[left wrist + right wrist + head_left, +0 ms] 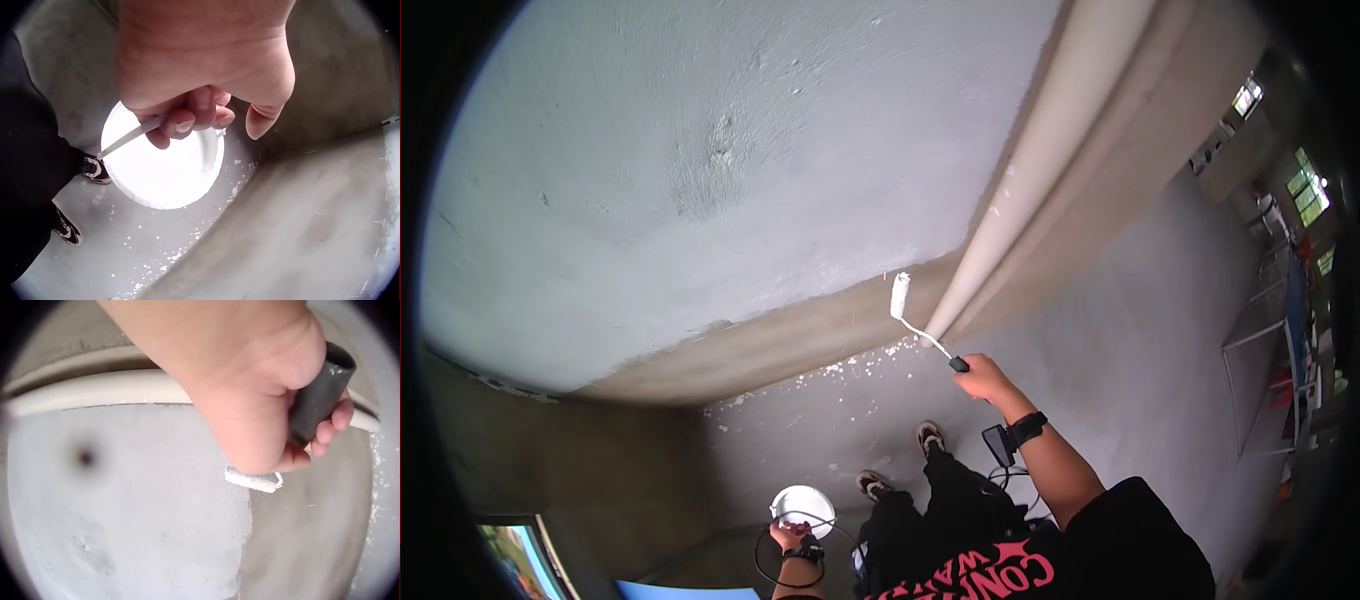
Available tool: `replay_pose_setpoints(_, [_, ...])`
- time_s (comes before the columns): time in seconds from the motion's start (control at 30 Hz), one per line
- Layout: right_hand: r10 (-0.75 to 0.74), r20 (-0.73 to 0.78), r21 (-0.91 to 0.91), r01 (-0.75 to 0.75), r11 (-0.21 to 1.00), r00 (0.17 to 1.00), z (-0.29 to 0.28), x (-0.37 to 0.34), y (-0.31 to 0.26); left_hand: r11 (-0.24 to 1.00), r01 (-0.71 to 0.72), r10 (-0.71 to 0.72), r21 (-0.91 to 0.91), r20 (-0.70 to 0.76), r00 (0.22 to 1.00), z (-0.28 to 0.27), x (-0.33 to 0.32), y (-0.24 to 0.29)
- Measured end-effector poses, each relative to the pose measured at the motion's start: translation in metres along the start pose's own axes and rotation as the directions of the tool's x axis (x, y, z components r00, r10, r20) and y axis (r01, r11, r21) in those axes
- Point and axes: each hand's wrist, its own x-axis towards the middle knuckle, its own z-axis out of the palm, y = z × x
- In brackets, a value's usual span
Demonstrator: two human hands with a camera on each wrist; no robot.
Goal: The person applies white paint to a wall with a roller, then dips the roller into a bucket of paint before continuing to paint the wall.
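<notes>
My right hand (985,380) grips the black handle (322,394) of a small paint roller (900,297), its white sleeve up against the lower wall at the edge between white paint and bare plaster. In the right wrist view the roller sleeve (251,480) shows just past the thumb, at that same paint edge. Low on the left, my left hand (788,535) holds a white bucket (805,503) by its thin handle (131,139), fingers curled round it. The bucket's inside is bright white in the left wrist view. Part of the roller's frame is hidden behind the right hand.
A pale vertical pipe (1025,170) runs down the wall corner right of the roller. Paint drips (850,372) spot the grey floor along the wall's foot. My shoes (930,437) stand near the drips. A metal-framed table (1270,320) stands far right.
</notes>
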Motion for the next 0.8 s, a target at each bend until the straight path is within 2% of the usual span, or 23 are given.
replay_pose_setpoints(0.07, [0.109, 0.162, 0.305, -0.155, 0.940, 0.981, 0.005, -0.007, -0.001, 0.997, -0.083, 0.083, -0.006, -0.009, 0.997, 0.005, -0.019, 0.009])
replay_pose_setpoints(0.1, [0.113, 0.168, 0.323, -0.163, 0.932, 0.979, 0.001, -0.021, -0.008, 0.991, -0.128, 0.129, 0.023, -0.009, 0.992, 0.007, -0.031, 0.013])
replay_pose_setpoints(0.13, [0.133, 0.178, 0.243, -0.174, 0.954, 0.975, -0.015, -0.032, -0.028, 0.997, -0.023, 0.030, -0.078, 0.091, 0.995, 0.010, -0.043, 0.020])
replay_pose_setpoints(0.17, [0.147, 0.180, 0.161, -0.176, 0.971, 0.973, -0.030, -0.035, -0.040, 0.987, 0.037, -0.035, -0.156, 0.016, 0.999, 0.017, -0.047, 0.022])
replay_pose_setpoints(0.23, [0.085, 0.156, 0.090, -0.100, 0.991, 0.984, -0.025, -0.062, -0.055, 0.989, 0.028, -0.012, -0.144, 0.106, 0.994, -0.008, -0.039, 0.029])
replay_pose_setpoints(0.27, [0.038, 0.161, 0.020, -0.042, 0.999, 0.986, -0.023, -0.066, -0.055, 0.993, 0.043, -0.020, -0.111, 0.202, 0.979, -0.032, 0.010, 0.038])
replay_pose_setpoints(0.37, [-0.069, 0.106, -0.032, 0.072, 0.997, 0.992, -0.024, -0.077, -0.062, 0.994, -0.030, 0.049, -0.105, 0.180, 0.982, -0.046, 0.002, 0.040])
replay_pose_setpoints(0.4, [-0.077, 0.106, -0.031, 0.080, 0.996, 0.991, -0.020, -0.078, -0.063, 0.993, -0.035, 0.055, -0.111, 0.182, 0.982, -0.048, -0.004, 0.039])
replay_pose_setpoints(0.47, [-0.089, 0.118, 0.163, 0.069, 0.984, 0.989, -0.011, -0.080, -0.063, 0.990, -0.138, 0.134, 0.010, 0.174, 0.976, -0.047, -0.024, 0.039])
replay_pose_setpoints(0.5, [-0.093, 0.118, 0.165, 0.073, 0.984, 0.989, -0.009, -0.082, -0.063, 0.990, -0.141, 0.137, 0.009, 0.175, 0.975, -0.046, -0.036, 0.039])
replay_pose_setpoints(0.57, [-0.143, 0.096, 0.117, 0.131, 0.984, 0.985, -0.006, -0.085, -0.064, 0.951, -0.288, 0.251, 0.115, 0.257, 0.933, -0.041, -0.055, 0.042])
replay_pose_setpoints(0.6, [-0.147, 0.088, 0.119, 0.136, 0.983, 0.985, -0.002, -0.085, -0.060, 0.950, -0.293, 0.255, 0.112, 0.264, 0.930, -0.041, -0.056, 0.044])
replay_pose_setpoints(0.67, [-0.134, 0.079, 0.293, 0.106, 0.950, 0.988, 0.006, -0.082, -0.056, 0.989, -0.145, 0.150, -0.040, 0.248, 0.957, -0.044, -0.057, 0.046])
replay_pose_setpoints(0.7, [-0.138, 0.083, 0.294, 0.108, 0.950, 0.987, 0.007, -0.083, -0.059, 0.988, -0.147, 0.154, -0.044, 0.244, 0.958, -0.048, -0.062, 0.047])
replay_pose_setpoints(0.77, [-0.033, 0.079, 0.202, 0.017, 0.979, 0.996, 0.001, -0.084, -0.064, 0.984, -0.180, 0.166, 0.010, 0.335, 0.927, -0.046, -0.068, 0.047])
replay_pose_setpoints(0.8, [-0.134, -0.072, 0.077, 0.140, 0.987, 0.988, 0.005, -0.082, -0.067, 0.995, -0.101, 0.100, -0.018, 0.413, 0.905, -0.047, -0.069, 0.050])
